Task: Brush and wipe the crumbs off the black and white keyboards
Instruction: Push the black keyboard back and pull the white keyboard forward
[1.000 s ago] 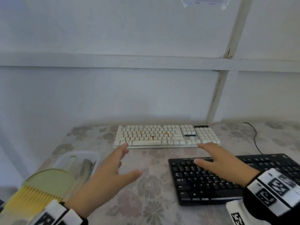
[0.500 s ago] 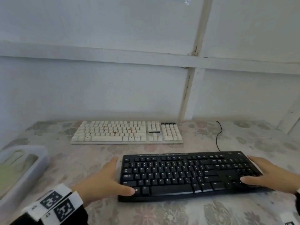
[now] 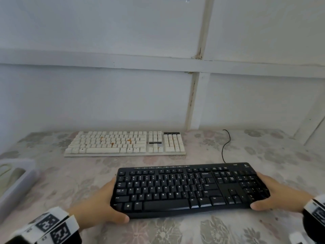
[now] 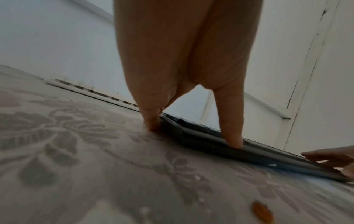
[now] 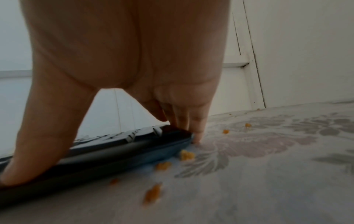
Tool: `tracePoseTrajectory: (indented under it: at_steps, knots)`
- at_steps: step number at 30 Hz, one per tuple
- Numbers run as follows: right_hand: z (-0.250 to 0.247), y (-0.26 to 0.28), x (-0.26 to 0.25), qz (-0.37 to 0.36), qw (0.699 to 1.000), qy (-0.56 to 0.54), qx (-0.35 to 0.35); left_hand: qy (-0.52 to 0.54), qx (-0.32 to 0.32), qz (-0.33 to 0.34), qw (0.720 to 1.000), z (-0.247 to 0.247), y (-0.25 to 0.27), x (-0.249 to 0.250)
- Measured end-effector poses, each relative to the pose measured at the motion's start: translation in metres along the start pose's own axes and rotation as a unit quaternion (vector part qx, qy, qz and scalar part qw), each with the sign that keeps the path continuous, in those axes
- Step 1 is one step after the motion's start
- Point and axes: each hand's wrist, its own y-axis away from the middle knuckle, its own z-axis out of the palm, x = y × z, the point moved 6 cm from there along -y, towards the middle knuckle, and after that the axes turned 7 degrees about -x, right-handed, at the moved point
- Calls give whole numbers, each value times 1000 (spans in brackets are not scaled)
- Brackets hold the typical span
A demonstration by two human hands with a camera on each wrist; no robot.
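Since earlier: both hands left the cream-white full-size keyboard (image 3: 124, 144) for the ends of the black low-profile plastic keyboard (image 3: 190, 189), the landmark, nearer the person.
Left hand (image 3: 98, 206): thumb over the front left corner, fingers against the left edge, gripping.
Right hand (image 3: 279, 196): grips the right end likewise.
Orange crumbs (image 5: 186, 155): on the floral tablecloth (image 3: 73, 175) beside the right end.
Technique, judged: lift level, tip gently, avoid the black cable (image 3: 226, 147) behind.

The black keyboard (image 3: 190, 189) is viewed from above by the head camera, and from surface (image 3: 70, 182) level, close, by both wrist cameras.
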Motion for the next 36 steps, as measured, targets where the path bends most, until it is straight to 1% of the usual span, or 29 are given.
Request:
tracePoseTrajectory:
  at_steps: [1, 4, 6, 8, 12, 16, 19, 24, 26, 28, 31, 33, 36]
  knots:
    - [0, -1, 1, -1, 1000, -1, 1, -7, 3, 2, 1000, 0, -2, 1]
    - [-1, -3, 6, 12, 1000, -14, -2, -13, 10, -19, 1000, -1, -4, -2]
    - [-2, -4, 7, 19, 1000, -6, 1, -51, 13, -28, 998, -1, -6, -4]
    - [0, -1, 3, 10, 1000, 13, -2, -83, 19, -37, 996, -2, -7, -7]
    - [-2, 0, 4, 18, 1000, 15, 19, -111, 27, -40, 993, -2, -12, -7]
    - [-5, 0, 6, -10, 1000, 0, 22, -100, 38, -35, 994, 1, -14, -3]
    - [-9, -4, 21, 0, 999, 15, 39, -94, 49, -30, 994, 2, -13, 1]
    - [-21, -3, 28, 2, 999, 27, 34, -84, 48, -45, 994, 8, -19, -5]
    - [-30, -2, 39, 1, 999, 24, 33, -78, 54, -51, 994, 17, -25, 2]
    - [-42, 4, 50, 0, 999, 21, 30, -59, 55, -43, 996, 31, -33, 16]
    - [-67, 12, 69, -17, 999, 13, 32, -50, 57, -35, 997, 54, -48, 36]
    - [-85, 18, 80, -19, 999, 30, 36, -52, 62, -30, 996, 71, -59, 49]
    - [-113, 21, 105, -2, 998, 49, 48, -50, 57, -37, 996, 95, -77, 71]
